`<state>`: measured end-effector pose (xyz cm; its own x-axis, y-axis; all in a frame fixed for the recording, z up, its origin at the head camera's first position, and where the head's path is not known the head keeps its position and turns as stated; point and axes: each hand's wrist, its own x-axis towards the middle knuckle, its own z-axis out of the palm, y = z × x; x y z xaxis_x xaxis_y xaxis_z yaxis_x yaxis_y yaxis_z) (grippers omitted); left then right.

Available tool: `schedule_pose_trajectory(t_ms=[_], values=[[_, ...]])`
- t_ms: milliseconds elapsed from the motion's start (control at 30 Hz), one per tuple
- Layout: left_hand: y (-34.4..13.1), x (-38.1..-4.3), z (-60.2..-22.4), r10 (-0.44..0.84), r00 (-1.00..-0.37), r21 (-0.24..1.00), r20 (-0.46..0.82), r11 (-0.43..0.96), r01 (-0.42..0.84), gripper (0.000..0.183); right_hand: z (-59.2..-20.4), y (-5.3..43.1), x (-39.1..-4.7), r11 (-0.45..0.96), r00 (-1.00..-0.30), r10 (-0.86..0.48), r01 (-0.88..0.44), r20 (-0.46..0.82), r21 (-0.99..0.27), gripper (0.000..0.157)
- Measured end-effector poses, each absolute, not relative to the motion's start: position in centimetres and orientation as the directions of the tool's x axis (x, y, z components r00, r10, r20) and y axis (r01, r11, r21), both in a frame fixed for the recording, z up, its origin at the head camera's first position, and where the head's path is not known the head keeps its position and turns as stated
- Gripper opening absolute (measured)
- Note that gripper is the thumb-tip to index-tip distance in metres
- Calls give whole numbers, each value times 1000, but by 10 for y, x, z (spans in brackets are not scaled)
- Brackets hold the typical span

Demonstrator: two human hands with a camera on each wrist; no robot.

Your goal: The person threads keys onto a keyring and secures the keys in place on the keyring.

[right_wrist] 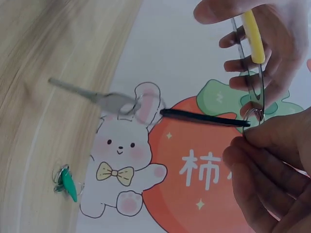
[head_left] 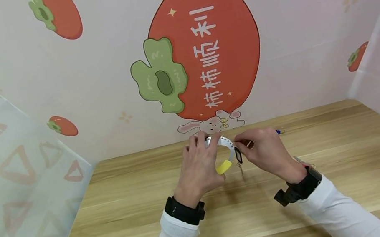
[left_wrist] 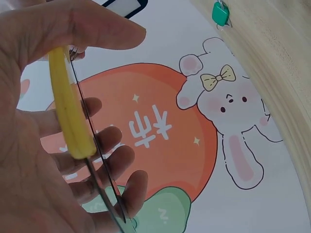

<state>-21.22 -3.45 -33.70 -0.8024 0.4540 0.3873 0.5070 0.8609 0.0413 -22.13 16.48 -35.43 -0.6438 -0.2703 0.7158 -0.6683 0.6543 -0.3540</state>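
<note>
My left hand (head_left: 198, 165) grips a flat, white open hoop (head_left: 225, 142) with a row of holes and a yellow handle sleeve (head_left: 224, 167). In the left wrist view the hoop appears edge-on, its yellow sleeve passing between thumb and fingers. On the other side, my right hand (head_left: 266, 151) pinches a small split ring (right_wrist: 252, 115) right at the hoop's edge. From that ring hangs a black-framed key tag (right_wrist: 204, 118), with a key (right_wrist: 109, 103) dangling at its far end. The right fingertips cover part of the split ring.
A green key tag (right_wrist: 69, 184) with rings lies on the wooden table (head_left: 126, 231). Beyond the right hand is a blue tag (head_left: 278, 131); a reddish one (head_left: 304, 163) shows behind the right wrist. A printed wall sheet (head_left: 300, 73) rises along the table's back edge.
</note>
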Motion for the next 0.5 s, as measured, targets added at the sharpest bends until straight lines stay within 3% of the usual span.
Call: schedule_pose_trajectory(t_ms=[267,500], values=[[-37,-213,-336,452,-794,20,406,865,502,98,-353,164,-221,632,-797,-190,-546,573,-550,4],[-37,-213,-335,451,-790,12,416,866,500,97,-353,163,-220,646,-830,-178,-503,528,-574,5]])
